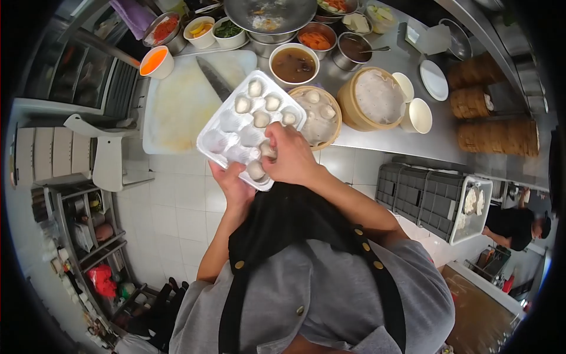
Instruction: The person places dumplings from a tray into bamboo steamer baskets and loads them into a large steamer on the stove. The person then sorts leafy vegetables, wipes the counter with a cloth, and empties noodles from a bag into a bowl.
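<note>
A white plastic tray with round cups [227,141] is tilted in front of my chest, its near edge gripped by my left hand [231,180]. Several small pale dumplings [242,105] sit in its cups, while some cups on the left side hold none. Over the tray's near right part, my right hand [290,154] has its fingers closed around one dumpling [268,148]. Just beyond that hand stands an open bamboo steamer [321,131], lined with pale paper and holding a few dumplings.
A white cutting board [171,118] with a knife [213,79] lies on the left of the steel counter. Behind are a bowl of brown broth [293,66], a large metal bowl [271,13] and carrot [315,40]. Another steamer [371,100] stands right. A co-worker [513,227] is far right.
</note>
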Available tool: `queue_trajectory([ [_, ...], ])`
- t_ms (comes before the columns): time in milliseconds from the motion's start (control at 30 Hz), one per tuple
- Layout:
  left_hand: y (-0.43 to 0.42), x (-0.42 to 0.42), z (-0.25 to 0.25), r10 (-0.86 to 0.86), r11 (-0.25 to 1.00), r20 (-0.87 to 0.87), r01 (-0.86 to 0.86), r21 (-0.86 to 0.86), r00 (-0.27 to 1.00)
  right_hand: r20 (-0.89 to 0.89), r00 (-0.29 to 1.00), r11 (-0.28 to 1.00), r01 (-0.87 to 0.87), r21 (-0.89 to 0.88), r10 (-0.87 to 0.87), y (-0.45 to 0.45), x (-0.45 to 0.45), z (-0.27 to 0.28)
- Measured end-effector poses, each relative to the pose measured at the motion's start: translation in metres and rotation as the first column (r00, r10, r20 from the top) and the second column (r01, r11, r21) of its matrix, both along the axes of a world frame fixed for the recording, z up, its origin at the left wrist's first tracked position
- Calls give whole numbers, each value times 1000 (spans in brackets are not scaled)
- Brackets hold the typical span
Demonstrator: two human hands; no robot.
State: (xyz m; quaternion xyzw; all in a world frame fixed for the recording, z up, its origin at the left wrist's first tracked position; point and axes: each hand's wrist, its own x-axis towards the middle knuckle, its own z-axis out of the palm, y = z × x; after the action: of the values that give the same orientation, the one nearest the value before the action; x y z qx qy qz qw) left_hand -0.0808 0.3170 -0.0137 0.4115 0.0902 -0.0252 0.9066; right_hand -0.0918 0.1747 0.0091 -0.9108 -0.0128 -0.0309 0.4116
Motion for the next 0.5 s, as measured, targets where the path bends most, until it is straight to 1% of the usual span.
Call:
queue_trajectory([
  [67,-6,2,1,23,999,4,-23,42,1000,18,999,997,-32,71,31,-8,2,-1],
  [100,-9,3,2,20,999,28,-21,42,999,100,995,996,-28,86,20,-8,2,-7],
  [200,-16,6,-5,35,987,92,-49,153,995,155,987,999,46,11,-47,-9,-2,-12],
  [233,-18,6,-6,41,985,91,-56,165,995,178,982,997,69,20,-71,-10,-2,-10],
  [333,-24,5,-1,26,980,71,-39,195,997,150,988,999,44,-13,-41,-18,1,-8],
  [433,-30,6,2,54,981,52,-63,184,997,161,987,1000,28,6,-29,-21,0,-11],
  [500,-32,6,6,67,979,62,-77,191,996,175,983,998,44,41,-50,-21,2,-15],
])
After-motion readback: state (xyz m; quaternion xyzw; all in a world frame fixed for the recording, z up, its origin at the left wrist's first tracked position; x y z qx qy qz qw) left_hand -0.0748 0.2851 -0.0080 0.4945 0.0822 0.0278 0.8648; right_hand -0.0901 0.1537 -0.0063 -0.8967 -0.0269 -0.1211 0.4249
